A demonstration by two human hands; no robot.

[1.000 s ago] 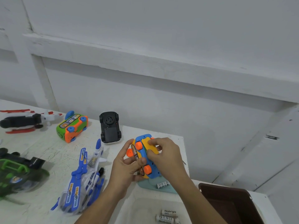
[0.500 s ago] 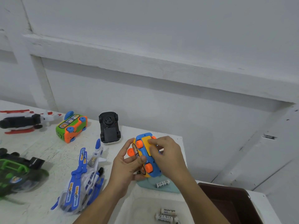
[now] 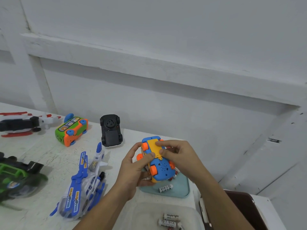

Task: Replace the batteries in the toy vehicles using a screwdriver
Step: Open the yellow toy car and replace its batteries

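Toy car [image 3: 159, 165], blue body, orange wheels; turned belly-up, held off the table [image 3: 41, 150] above a pale blue tray [image 3: 182, 190], toward the right end of the worktop.

Battery cover [image 3: 153, 147], yellow, lying on the underside of the car; clicked home or only laid in place: cannot tell.

Left hand [image 3: 132, 173]: wrapped round the near side of the car, thumb across the body beside the cover, fingers curled beneath.

Right hand [image 3: 179, 156]: forefinger and thumb pinching the cover at its far side.

Loose battery [image 3: 165, 188] in the tray, just below the car; more batteries [image 3: 169, 219] in a clear tub [image 3: 146, 213] closer in.

Screwdriver: none in view.

Other stock on the table: black car [image 3: 111, 130], belly-up; green and orange bus [image 3: 71, 129] on its side; blue and white plane [image 3: 84, 181]; green helicopter [image 3: 16, 173]. Brown bin [image 3: 245, 209] at far right.

Step in hand, as judged: handling of the cover, either refitting over the cells or lifting off; not decidable from this view.

Next move, as judged: if closing, cover pressed flush, then screwdriver fetched for the screw; if opening, cover lifted clear and cells dropped into the tray. Firm left-hand hold called for either way.
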